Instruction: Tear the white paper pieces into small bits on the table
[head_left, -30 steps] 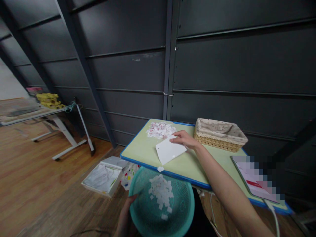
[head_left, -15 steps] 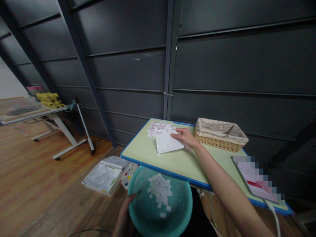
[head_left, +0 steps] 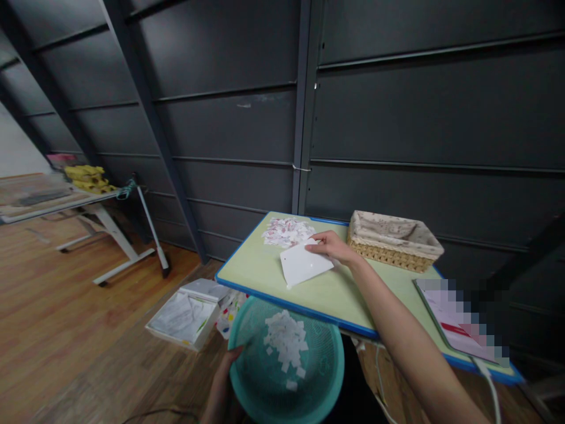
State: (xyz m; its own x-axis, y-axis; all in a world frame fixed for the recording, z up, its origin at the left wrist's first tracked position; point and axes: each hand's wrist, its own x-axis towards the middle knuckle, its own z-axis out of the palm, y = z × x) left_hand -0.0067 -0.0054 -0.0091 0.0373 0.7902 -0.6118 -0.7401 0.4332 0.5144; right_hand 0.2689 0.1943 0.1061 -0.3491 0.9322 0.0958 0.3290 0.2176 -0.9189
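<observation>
My right hand (head_left: 329,246) pinches a white card (head_left: 304,265) by its upper right corner, just over the pale green table (head_left: 260,268). Behind the card lies a pile of small paper scraps (head_left: 286,231), some with reddish print. Below the table's front edge, my left hand (head_left: 233,359) grips the left rim of a teal plastic basket (head_left: 309,388). White paper pieces (head_left: 286,341) are heaped in that basket. The left fingers are mostly hidden behind its wall.
A cloth-lined woven basket (head_left: 392,253) stands at the table's back right. A tablet-like device (head_left: 459,324) with a white cable (head_left: 489,383) lies at the right end. On the floor at left is an open white box (head_left: 180,318). Another table (head_left: 57,203) stands farther left.
The white card has shifted slightly towards me and to the right, tilting a little in my right hand. My left hand and the teal basket have stayed in place.
</observation>
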